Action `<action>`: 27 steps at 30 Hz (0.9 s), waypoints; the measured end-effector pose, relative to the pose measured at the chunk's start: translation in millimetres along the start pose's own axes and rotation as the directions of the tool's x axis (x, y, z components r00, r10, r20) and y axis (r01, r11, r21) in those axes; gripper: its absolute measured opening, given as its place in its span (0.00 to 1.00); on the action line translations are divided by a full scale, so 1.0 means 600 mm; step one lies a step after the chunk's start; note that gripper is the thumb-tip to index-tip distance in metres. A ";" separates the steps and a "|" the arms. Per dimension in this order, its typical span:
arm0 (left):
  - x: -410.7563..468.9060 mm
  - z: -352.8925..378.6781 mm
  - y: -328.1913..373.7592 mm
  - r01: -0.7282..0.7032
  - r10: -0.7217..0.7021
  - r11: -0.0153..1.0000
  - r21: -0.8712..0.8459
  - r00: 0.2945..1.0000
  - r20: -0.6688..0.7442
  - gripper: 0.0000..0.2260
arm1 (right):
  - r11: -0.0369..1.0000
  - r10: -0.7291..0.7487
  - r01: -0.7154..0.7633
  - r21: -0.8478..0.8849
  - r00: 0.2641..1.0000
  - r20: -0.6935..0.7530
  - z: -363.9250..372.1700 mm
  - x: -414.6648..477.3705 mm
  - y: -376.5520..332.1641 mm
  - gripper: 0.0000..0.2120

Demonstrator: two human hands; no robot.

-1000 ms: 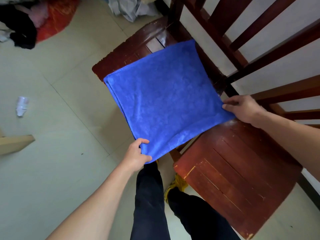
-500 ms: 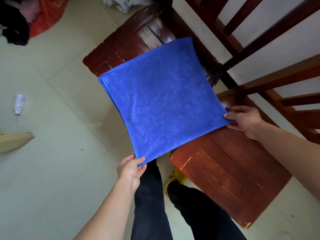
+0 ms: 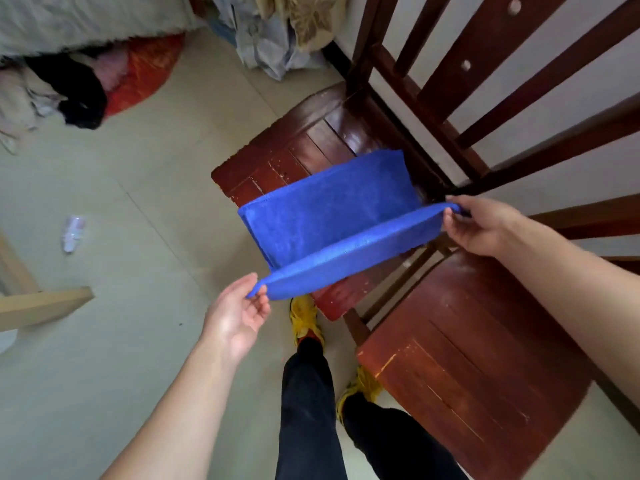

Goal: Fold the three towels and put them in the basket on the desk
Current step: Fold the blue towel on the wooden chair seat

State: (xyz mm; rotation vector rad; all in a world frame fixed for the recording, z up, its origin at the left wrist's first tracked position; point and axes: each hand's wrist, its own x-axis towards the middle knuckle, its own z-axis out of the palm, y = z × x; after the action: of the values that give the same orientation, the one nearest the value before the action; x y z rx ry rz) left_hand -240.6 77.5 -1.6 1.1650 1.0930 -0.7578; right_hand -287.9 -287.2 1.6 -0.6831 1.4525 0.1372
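Blue towel [image 3: 332, 206] lies partly on the far chair [image 3: 304, 143] seat, its near edge lifted up off the seat and stretched between both hands. Left hand [image 3: 235, 317] pinches the near-left corner with thumb and fingers, palm up, out past the seat's front edge over the floor [image 3: 138, 188]. Right hand [image 3: 481, 226] pinches the near-right corner, just beside the chair's back slats. Lifted edge runs as a taut band from left hand up to right hand; far half of the towel is flat on the seat, its left part overhanging the seat edge. A second chair [image 3: 467, 368] stands just beside, nearer the person, seat bare. Person's dark trousers [image 3: 311, 403] and yellow shoes [image 3: 304, 317] below the towel. Clothes pile [image 3: 83, 84] on the floor far left, small bottle [image 3: 73, 228] lying on the floor left. Basket and other towels not seen
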 end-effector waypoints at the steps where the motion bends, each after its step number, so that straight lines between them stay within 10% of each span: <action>1: 0.013 0.013 0.023 0.022 -0.021 0.999 -0.047 1.000 0.013 0.03 | 0.998 -0.005 0.005 0.067 1.000 0.008 0.024 0.006 -0.012 0.10; 11: 0.156 0.110 0.163 0.098 -0.099 0.994 -0.041 0.995 -0.023 0.07 | 0.994 -0.095 0.097 0.050 0.994 -0.055 0.188 0.113 -0.067 0.08; 15: 0.177 0.133 0.174 -0.228 0.263 0.941 0.250 0.957 -0.119 0.07 | 0.972 -0.227 0.213 -0.098 0.960 -0.167 0.216 0.107 -0.060 0.01; 18: 0.180 0.149 0.163 -0.491 0.540 0.594 0.637 0.830 0.137 0.08 | 0.893 -0.370 0.310 -0.327 0.918 -0.141 0.239 0.096 -0.025 0.07; 22: 0.210 0.164 0.155 -0.525 0.349 0.184 0.831 0.825 0.444 0.06 | 0.865 -0.065 0.107 -0.490 0.993 0.101 0.249 0.099 0.014 0.05; 27: 0.224 0.156 0.181 -0.460 0.372 -0.274 0.845 0.760 0.534 0.13 | 0.860 -0.366 0.239 -0.451 0.904 -0.220 0.181 0.133 -0.040 0.02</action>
State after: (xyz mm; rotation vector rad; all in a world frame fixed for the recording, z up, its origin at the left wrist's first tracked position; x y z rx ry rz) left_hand -73.7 24.9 -90.6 2.6456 -0.4208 -0.9797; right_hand -170.9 -276.8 -68.7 -1.3267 1.5967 0.0958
